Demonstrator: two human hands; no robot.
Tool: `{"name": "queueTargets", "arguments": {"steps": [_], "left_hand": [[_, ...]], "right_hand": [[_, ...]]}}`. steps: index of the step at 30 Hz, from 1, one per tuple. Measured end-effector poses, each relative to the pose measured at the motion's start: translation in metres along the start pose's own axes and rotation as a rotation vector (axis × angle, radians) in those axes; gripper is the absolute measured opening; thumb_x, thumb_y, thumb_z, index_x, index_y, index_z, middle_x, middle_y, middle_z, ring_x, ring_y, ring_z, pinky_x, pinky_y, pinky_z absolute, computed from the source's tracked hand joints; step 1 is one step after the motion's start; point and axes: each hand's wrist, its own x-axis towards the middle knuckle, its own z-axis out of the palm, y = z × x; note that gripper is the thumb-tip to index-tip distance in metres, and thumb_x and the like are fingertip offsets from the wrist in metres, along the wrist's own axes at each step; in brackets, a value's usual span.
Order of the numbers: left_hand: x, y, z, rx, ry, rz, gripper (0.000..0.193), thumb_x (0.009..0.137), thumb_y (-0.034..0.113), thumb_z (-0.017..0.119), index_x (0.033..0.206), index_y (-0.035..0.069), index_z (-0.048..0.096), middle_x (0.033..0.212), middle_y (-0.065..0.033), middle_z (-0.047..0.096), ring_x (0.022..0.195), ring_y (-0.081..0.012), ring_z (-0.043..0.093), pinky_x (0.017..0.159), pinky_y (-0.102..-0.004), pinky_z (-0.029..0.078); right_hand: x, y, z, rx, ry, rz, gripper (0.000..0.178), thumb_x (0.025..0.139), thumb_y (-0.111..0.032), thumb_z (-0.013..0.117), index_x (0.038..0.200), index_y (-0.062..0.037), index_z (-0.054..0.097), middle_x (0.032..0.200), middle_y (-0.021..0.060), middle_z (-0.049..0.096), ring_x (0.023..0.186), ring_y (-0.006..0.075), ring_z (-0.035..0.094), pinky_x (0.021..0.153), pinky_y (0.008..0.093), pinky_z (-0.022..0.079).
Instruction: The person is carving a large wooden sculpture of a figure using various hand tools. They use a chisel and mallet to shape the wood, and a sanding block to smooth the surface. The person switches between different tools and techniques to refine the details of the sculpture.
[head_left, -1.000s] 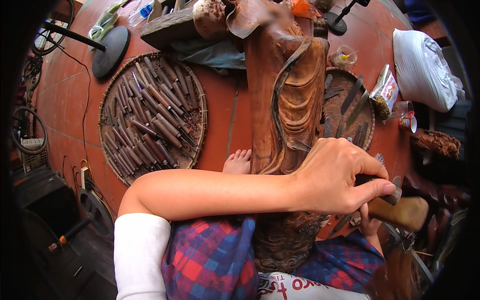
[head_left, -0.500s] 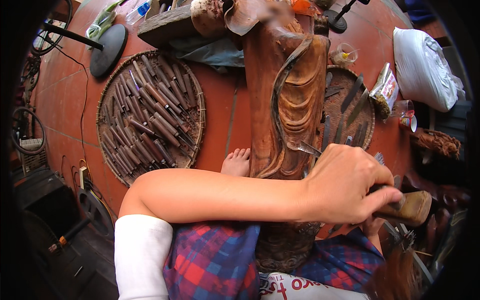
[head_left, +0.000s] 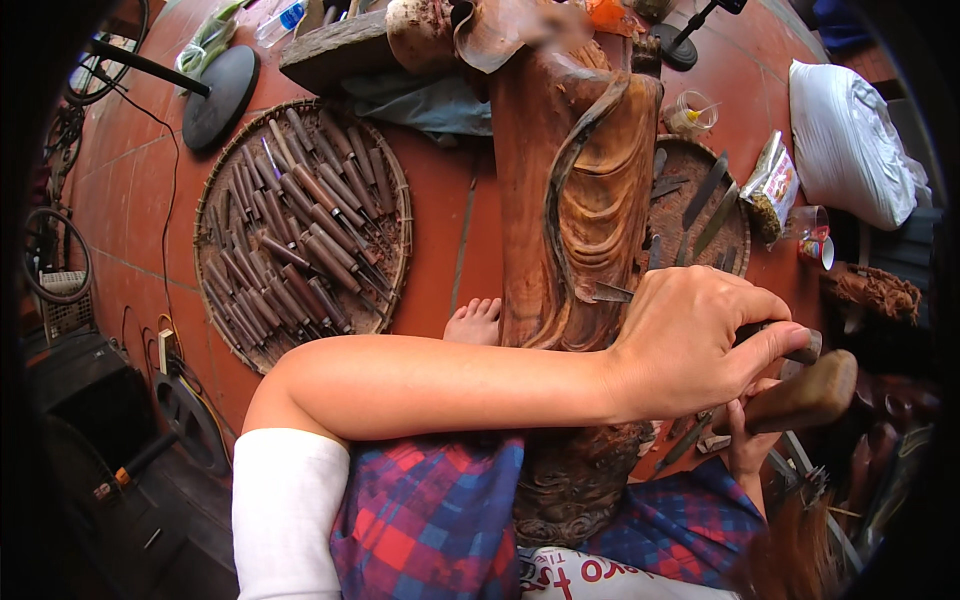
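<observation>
A carved wooden statue (head_left: 600, 220) with draped folds stands upright between my legs. My left arm reaches across it, and my left hand (head_left: 700, 335) is closed around a chisel (head_left: 612, 292). The chisel's blade tip rests at the lower folds, and its handle end sticks out past my thumb. Below that end, my right hand (head_left: 750, 440) grips a wooden mallet (head_left: 812, 392), partly hidden behind the left hand. Whether mallet and chisel handle touch, I cannot tell.
A round woven tray (head_left: 408, 215) of several wooden-handled chisels lies left. Another tray (head_left: 742, 262) with blades sits behind the statue's right side. Farther right are a snack bag (head_left: 770, 185), cups (head_left: 815, 235) and a white sack (head_left: 850, 140). A round black stand base (head_left: 220, 97) stands far left.
My left hand has risen slightly and the chisel lies flatter, its tip still at the folds. The mallet has moved up too, and more of my right hand shows.
</observation>
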Motion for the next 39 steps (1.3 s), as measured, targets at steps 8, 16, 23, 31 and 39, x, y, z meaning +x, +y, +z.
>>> {"name": "queueTargets", "arguments": {"steps": [8,16,23,31,39], "left_hand": [[-0.007,-0.001,-0.008,-0.012,-0.090,0.014,0.019,0.083,0.024,0.070,0.083,0.005,0.072,0.071,-0.0105,0.068,0.066,-0.0252,0.067,0.057,-0.0322,0.050],[-0.012,0.009,-0.010,0.157,-0.155,0.102,0.028,0.080,0.035,0.073,0.070,0.010,0.071,0.059,-0.0063,0.061,0.052,-0.0235,0.060,0.047,-0.0333,0.043],[-0.009,0.004,-0.006,0.066,-0.088,0.035,0.027,0.081,0.032,0.073,0.072,0.007,0.072,0.062,-0.0085,0.064,0.054,-0.0234,0.062,0.047,-0.0314,0.045],[-0.008,0.001,-0.007,0.065,-0.094,0.064,0.025,0.080,0.030,0.074,0.072,0.007,0.071,0.062,-0.0084,0.064,0.055,-0.0228,0.063,0.047,-0.0313,0.044],[-0.013,0.001,-0.012,0.044,-0.126,0.069,0.026,0.079,0.031,0.075,0.070,0.007,0.070,0.060,-0.0086,0.063,0.054,-0.0232,0.062,0.047,-0.0323,0.043]], "right_hand": [[0.001,0.009,-0.001,-0.092,-0.037,-0.113,0.043,0.081,-0.005,0.069,0.116,-0.0020,0.044,0.105,0.0081,0.049,0.096,0.0184,0.050,0.089,0.0346,0.041],[-0.003,0.004,0.000,-0.082,0.002,-0.084,0.046,0.083,-0.009,0.067,0.121,-0.0009,0.042,0.110,0.0100,0.049,0.102,0.0215,0.051,0.092,0.0369,0.041],[-0.005,0.000,-0.002,-0.098,0.003,-0.076,0.051,0.084,-0.014,0.067,0.125,0.0001,0.040,0.117,0.0122,0.049,0.107,0.0243,0.051,0.095,0.0390,0.040],[-0.011,0.010,0.004,-0.151,0.051,-0.132,0.047,0.085,-0.010,0.068,0.124,0.0022,0.044,0.111,0.0137,0.054,0.101,0.0240,0.056,0.088,0.0371,0.045],[-0.008,0.006,0.002,-0.095,0.021,-0.111,0.045,0.084,-0.009,0.069,0.121,0.0011,0.045,0.108,0.0131,0.054,0.098,0.0232,0.056,0.086,0.0361,0.046]]}}
